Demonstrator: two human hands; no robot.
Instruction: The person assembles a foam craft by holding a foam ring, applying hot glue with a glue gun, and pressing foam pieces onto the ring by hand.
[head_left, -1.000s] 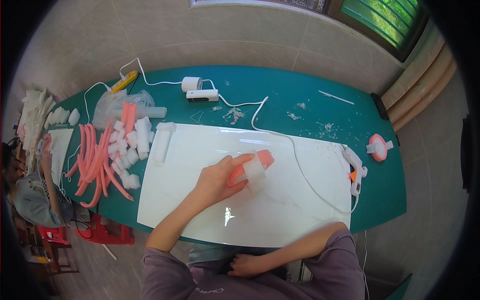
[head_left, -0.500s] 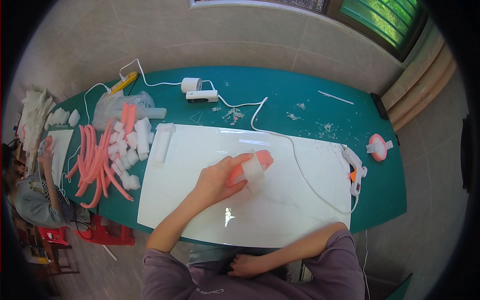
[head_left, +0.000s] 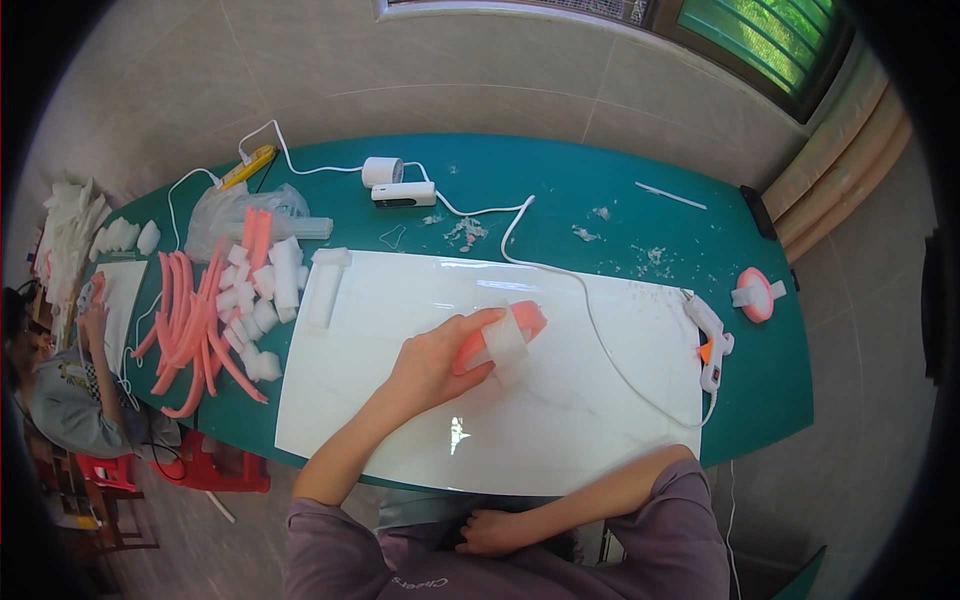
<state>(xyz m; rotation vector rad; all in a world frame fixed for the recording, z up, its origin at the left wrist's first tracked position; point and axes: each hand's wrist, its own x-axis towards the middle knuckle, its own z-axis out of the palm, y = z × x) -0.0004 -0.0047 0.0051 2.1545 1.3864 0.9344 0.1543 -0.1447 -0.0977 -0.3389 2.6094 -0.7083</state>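
My left hand is closed round a curved pink foam piece above the white board. A white foam band wraps across the pink piece. Part of the pink foam is hidden behind my fingers and the band. At my lap, below the board's front edge, my right hand rests with its fingers curled in and no object showing in it. A white glue gun with an orange trigger lies on the board's right edge, its cable curving over the board.
Pink foam strips and white foam pieces are heaped left of the board. A banded pink ring lies at the far right. White devices, a yellow power strip and scraps sit behind. Another person works at far left.
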